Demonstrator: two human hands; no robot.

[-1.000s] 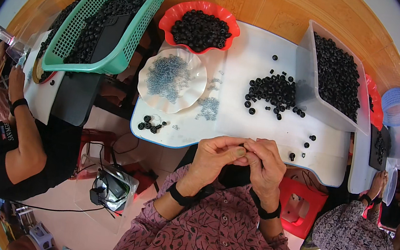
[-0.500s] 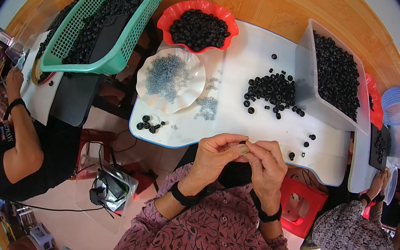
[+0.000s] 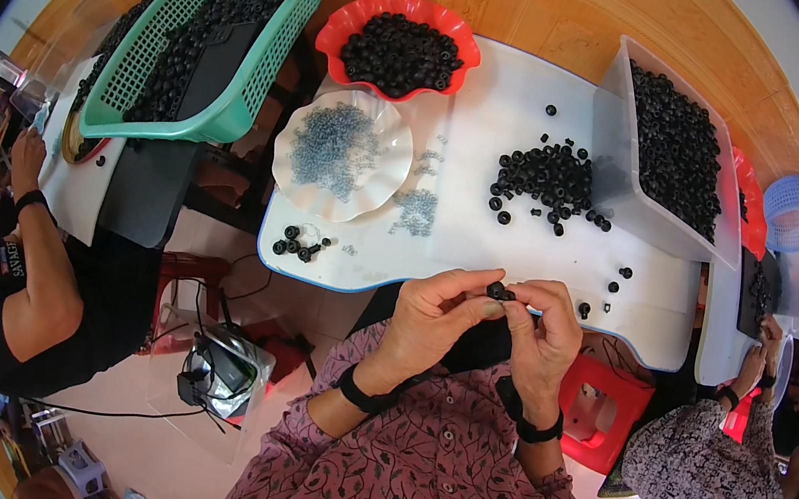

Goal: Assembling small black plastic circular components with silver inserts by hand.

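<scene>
In front of my chest, just over the table's near edge, both hands meet at their fingertips. My left hand (image 3: pixel 431 319) pinches a small round black plastic part (image 3: pixel 495 289) between thumb and forefinger. Thumb and index finger of my right hand (image 3: pixel 544 339) close on the other side of it, at its narrower black end. Whether this is one piece or two joined ones I cannot tell. Beyond the hands lies a loose pile of black plastic parts (image 3: pixel 544 183). A few more black parts (image 3: pixel 584 309) sit by the edge near my right hand.
A red bowl (image 3: pixel 330 13) of black parts stands behind a white fluted plate (image 3: pixel 392 173) of tiny translucent pieces. Several black parts (image 3: pixel 294 246) lie at the table's left corner. A translucent bin (image 3: pixel 619 193) stands right, a green basket (image 3: pixel 198 132) left. People work on both sides.
My fingertips have moved slightly apart, and the black part between them now shows more fully. My right hand has shifted a little to the right.
</scene>
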